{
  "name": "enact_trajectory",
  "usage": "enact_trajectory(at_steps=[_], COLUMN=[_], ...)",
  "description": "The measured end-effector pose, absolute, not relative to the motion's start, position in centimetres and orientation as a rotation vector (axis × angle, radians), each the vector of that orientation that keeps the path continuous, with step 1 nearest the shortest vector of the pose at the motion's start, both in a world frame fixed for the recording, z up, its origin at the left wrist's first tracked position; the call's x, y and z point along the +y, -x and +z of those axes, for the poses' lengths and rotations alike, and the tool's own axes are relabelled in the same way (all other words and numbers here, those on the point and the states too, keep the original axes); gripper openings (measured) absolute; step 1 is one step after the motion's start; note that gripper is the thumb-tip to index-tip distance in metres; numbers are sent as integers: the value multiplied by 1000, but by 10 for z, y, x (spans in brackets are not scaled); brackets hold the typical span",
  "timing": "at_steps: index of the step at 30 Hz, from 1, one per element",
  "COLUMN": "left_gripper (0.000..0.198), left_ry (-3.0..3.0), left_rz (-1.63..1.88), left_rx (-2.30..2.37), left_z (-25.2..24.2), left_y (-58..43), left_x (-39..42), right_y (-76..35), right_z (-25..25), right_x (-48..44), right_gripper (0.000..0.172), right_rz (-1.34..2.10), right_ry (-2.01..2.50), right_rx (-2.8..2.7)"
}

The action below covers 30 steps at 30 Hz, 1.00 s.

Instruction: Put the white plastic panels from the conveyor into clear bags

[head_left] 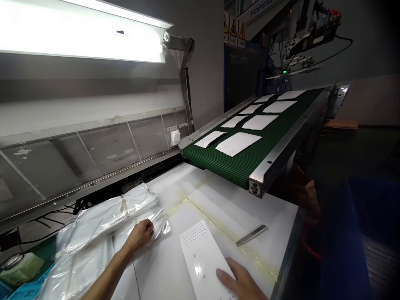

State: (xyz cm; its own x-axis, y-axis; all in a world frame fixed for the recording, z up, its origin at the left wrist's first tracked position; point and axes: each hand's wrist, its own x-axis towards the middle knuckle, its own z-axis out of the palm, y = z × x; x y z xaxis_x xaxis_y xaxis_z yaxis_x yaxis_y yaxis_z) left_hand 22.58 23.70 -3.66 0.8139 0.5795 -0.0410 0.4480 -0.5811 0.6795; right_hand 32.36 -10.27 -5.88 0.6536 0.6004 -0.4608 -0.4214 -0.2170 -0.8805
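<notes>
Resting curled left fingers (pixel 147 227) on a plastic bag (pixel 103 218), right fingers (pixel 226 276) spread against a perforated white panel (pixel 200 266).

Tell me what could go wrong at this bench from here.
The plastic bags under the left hand look slippery and are piled near the table's edge, so they might slide off. The white panel under the right hand could get scratched by the nearby metal strip. The conveyor's metal corner juts over the table and could catch a raised hand.
</notes>
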Motion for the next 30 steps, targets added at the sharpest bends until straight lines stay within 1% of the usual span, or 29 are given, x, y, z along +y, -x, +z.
enact_trajectory(at_steps=[4, 6, 8, 11, 14, 18, 21, 24, 27, 30], left_gripper=[12, 13, 15, 16, 13, 7, 10, 10, 23, 32], left_ry=[-1999, -1843, -1686, -1455, -1253, -1077, -1042, -1091, -1235, -1437], left_rz=[302, 369, 455, 599, 736, 862, 869, 852, 803, 738], left_rx=[758, 770, 781, 765, 717, 627, 578, 575, 638, 765], left_z=[-31, -26, -21, -12, 4, 39, 61, 66, 58, 49], left_y=[-221, -217, -211, -199, -189, -179, -171, -161, -151, -144], left_x=[241, 243, 245, 249, 254, 257, 251, 239, 226, 217], right_y=[-322, -322, -324, -327, -328, -326, -323, -318, -315, -309], right_z=[-31, -24, -25, -40, -56, -64, -62, -57, -48, -37], right_x=[-59, -24, 9, 42, 51, 47, 46, 43, 31, 3], right_gripper=[74, 71, 72, 70, 62, 62, 63, 63, 60, 68], right_rz=[1024, 987, 965, 1024, 1088, 1070, 1041, 1032, 999, 1002], right_ry=[1131, 1057, 1095, 1214, 1266, 1313, 1324, 1322, 1251, 1126], right_rx=[-175, -282, -388, -481, -525, -537, -548, -551, -541, -416])
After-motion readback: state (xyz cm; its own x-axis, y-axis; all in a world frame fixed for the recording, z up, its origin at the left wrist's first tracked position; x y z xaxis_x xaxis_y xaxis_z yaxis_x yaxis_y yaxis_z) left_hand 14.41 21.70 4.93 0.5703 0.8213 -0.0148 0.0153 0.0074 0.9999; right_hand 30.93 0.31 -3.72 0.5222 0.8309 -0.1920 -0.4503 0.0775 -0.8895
